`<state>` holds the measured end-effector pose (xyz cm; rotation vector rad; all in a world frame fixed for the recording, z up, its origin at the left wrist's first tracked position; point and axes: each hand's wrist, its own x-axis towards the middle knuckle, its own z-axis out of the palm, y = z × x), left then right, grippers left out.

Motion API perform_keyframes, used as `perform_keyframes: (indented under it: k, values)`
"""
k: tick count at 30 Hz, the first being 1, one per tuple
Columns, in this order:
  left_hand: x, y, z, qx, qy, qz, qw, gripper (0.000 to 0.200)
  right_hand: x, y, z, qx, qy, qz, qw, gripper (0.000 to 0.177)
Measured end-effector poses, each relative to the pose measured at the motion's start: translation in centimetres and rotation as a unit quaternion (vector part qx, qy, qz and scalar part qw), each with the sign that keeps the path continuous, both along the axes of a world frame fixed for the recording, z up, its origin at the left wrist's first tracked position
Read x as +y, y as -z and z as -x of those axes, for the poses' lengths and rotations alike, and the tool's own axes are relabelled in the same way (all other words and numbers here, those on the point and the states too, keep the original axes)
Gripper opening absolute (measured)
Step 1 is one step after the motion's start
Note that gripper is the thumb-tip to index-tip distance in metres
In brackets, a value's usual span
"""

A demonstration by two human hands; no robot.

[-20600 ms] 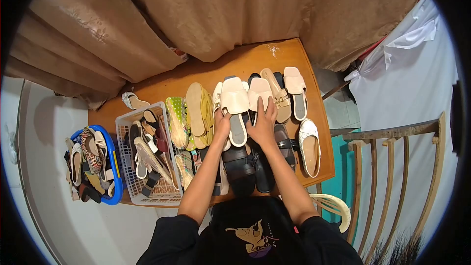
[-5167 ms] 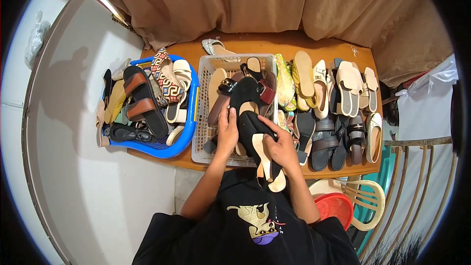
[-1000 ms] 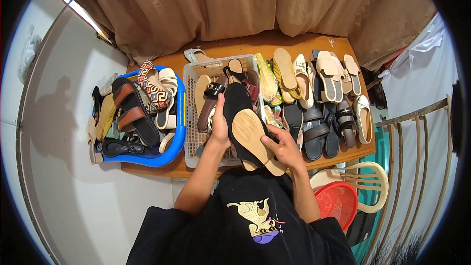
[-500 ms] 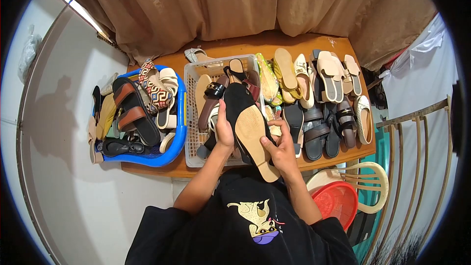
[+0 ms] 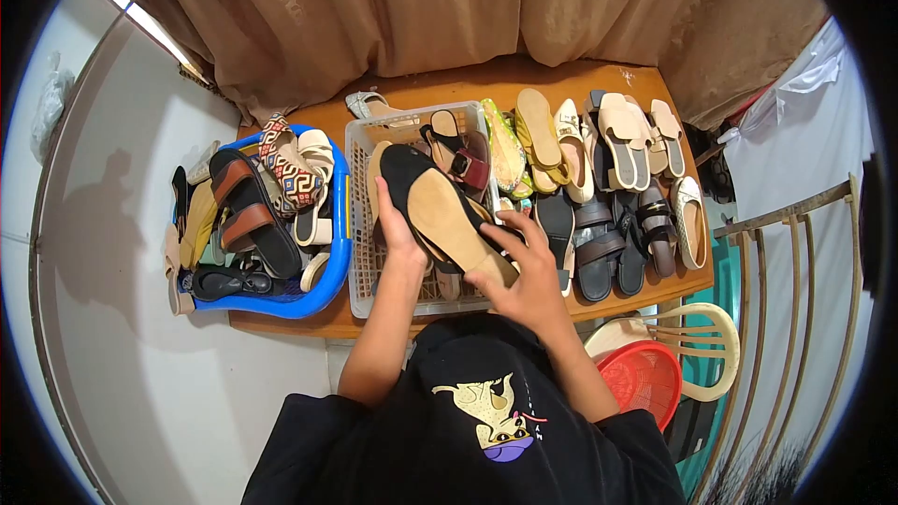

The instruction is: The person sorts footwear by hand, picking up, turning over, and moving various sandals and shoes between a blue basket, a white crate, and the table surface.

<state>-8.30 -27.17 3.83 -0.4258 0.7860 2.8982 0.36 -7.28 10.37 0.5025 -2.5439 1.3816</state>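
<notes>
Across the wooden table [image 5: 449, 93], an orange-brown slab set against folds of tan curtain [image 5: 374, 9], I see footwear covering nearly every part. At its left edge sits a round blue plastic basket [image 5: 342, 224], heaped with strapped sandals. Just beside it, toward the middle, stands a pale rectangular lattice basket [image 5: 354, 252], also full. A row of cream, tan and black sandals [image 5: 599, 178] lines the right half up to the right edge.

Over the lattice basket I see both hands holding one black flat shoe [image 5: 444, 215]. It is turned sole-up, showing a smooth tan sole with a soft black rim. Its long axis runs on a diagonal, with the rounded toe pointing at the table's far left corner and the heel toward the near edge.

My view shows the left hand [image 5: 393, 224] wrapped around the toe half, fingers curled together against its side. The right hand [image 5: 528, 271] cups the heel end, fingers fanned apart.
</notes>
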Motion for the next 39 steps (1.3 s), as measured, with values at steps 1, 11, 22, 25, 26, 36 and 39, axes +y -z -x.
perform_keyframes:
  k: [1, 11, 22, 25, 26, 36, 39]
  values:
    - [-0.2, -0.7, 0.1, -0.014, -0.018, 0.005, 1.0, 0.09, -0.1, -0.3, -0.2, 0.001, -0.001, -0.001, 1.0, 0.068]
    - [0.6, 0.5, -0.9, 0.003, 0.04, -0.091, 0.995, 0.087, -2.3, 2.6, -1.1, 0.056, 0.008, 0.087, 0.995, 0.045]
    - [1.5, 2.5, -4.2, 0.02, 0.059, -0.038, 0.997, 0.063, -3.3, 1.5, -0.4, 0.042, -0.026, 0.079, 0.996, 0.061]
    - [0.7, 2.2, -5.1, -0.022, 0.079, 0.016, 0.997, 0.044, -3.0, 3.5, 0.4, -0.124, 0.07, 0.287, 0.947, 0.05]
    - [0.7, 2.3, -5.3, -0.024, 0.092, 0.018, 0.995, 0.042, -2.7, 3.6, 1.2, -0.132, 0.053, 0.253, 0.957, 0.039]
    - [2.6, 0.0, -5.8, -0.038, 0.021, 0.144, 0.989, 0.037, -3.7, 3.8, 2.1, 0.0, 0.068, 0.018, 0.998, 0.017]
    - [2.9, -0.1, -5.9, -0.049, -0.005, 0.173, 0.984, 0.035, -3.4, 3.4, 1.4, 0.039, 0.087, -0.031, 0.995, 0.015]
